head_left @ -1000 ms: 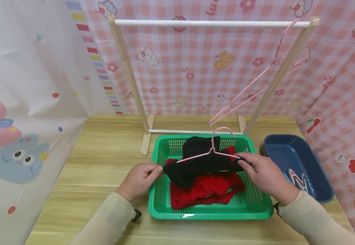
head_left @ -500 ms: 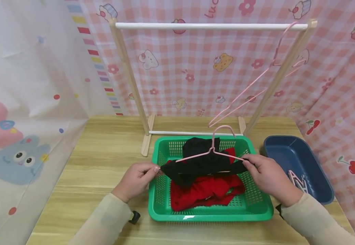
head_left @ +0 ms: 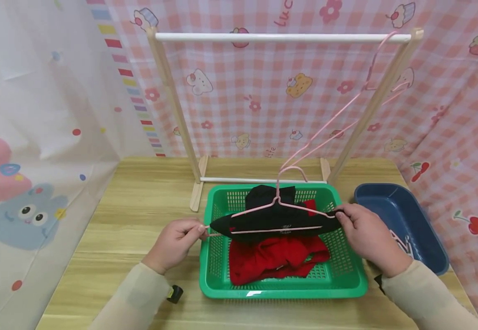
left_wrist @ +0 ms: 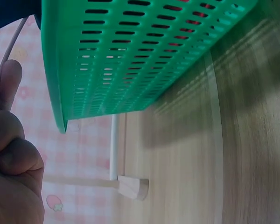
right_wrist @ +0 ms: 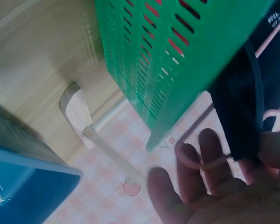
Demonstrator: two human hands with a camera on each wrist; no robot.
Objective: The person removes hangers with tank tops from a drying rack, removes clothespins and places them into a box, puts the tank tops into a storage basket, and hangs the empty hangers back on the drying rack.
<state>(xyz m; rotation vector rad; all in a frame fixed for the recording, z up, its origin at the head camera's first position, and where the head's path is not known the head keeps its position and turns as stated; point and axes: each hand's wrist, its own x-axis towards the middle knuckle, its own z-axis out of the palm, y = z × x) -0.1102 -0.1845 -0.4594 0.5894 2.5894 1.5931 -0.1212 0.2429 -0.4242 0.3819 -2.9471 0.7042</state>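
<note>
A pink hanger (head_left: 278,200) runs through a black garment (head_left: 259,223) held over the green basket (head_left: 284,292). My left hand (head_left: 177,243) grips the hanger's left end, which sticks out past the cloth. At the other end my right hand (head_left: 367,233) pinches the garment's edge by the hanger's shoulder. In the right wrist view, the hanger's end pokes out of the black cloth (right_wrist: 240,102) against my fingers (right_wrist: 191,172). The hanger's lower bar lies in front of part of the garment. A red garment (head_left: 278,259) and more dark cloth (head_left: 264,195) lie in the basket.
Behind the basket stands a wooden rack with a white rod (head_left: 264,37). A second pink hanger (head_left: 338,112) hangs at the rod's right end. To the right, a blue tray (head_left: 381,197) holds pink and blue clips, partly hidden by my right hand.
The hanger has shifted left, and its left end now shows beyond the black garment. My left hand has moved left, my right hand slightly right. The hanger's lower bar has come into view.
</note>
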